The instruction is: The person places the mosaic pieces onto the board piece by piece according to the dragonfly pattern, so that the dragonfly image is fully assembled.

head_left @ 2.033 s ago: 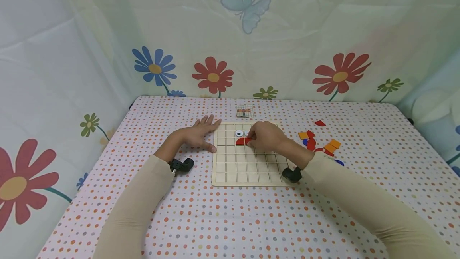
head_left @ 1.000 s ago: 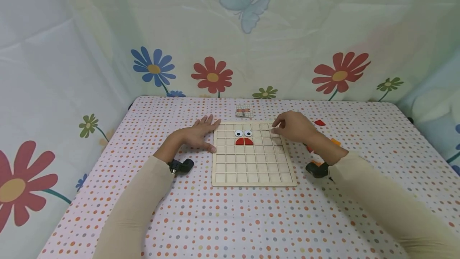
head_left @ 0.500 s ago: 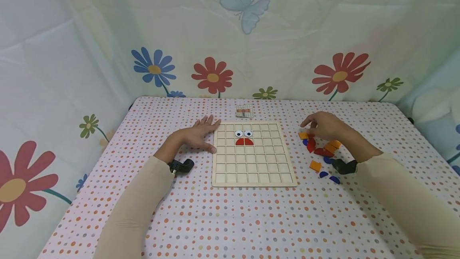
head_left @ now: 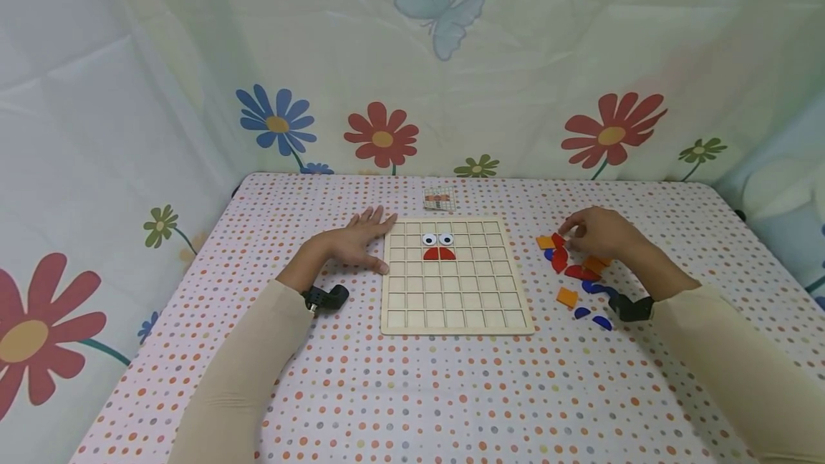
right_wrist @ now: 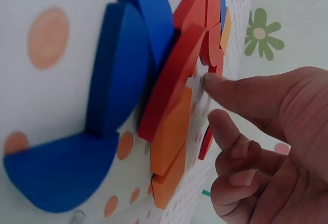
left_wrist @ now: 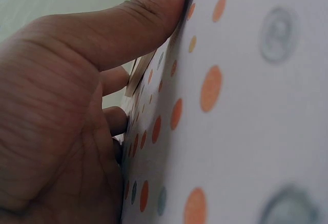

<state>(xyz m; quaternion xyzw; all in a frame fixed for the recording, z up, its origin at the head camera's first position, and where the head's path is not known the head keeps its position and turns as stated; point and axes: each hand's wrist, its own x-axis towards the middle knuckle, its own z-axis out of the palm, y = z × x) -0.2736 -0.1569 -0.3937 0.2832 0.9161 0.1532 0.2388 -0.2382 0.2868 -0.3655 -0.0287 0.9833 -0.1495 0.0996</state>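
A pale wooden grid board (head_left: 457,299) lies mid-table. It bears two googly-eye pieces (head_left: 430,240) and, just below them, two red quarter-circle pieces (head_left: 431,254). My left hand (head_left: 353,243) rests spread at the board's left side, its thumb (left_wrist: 148,21) at the board's edge in the left wrist view. Over the loose pieces on the right is my right hand (head_left: 599,231), holding nothing. Its thumb and index finger are apart, the other fingers loosely curled, close to the red pieces (head_left: 559,261). One red piece (right_wrist: 206,142) shows beyond the fingers in the right wrist view.
A small picture card (head_left: 440,198) lies behind the board. Orange pieces (head_left: 567,297) and blue half-round pieces (head_left: 602,323) are scattered right of the board, some overlapping. A flowered curtain (head_left: 515,70) hangs behind the dotted tablecloth (head_left: 412,392).
My right hand has left the red quarter-circle on the board and moved right to the loose pieces. Both red quarters and both eyes now show uncovered. My left hand has stayed put.
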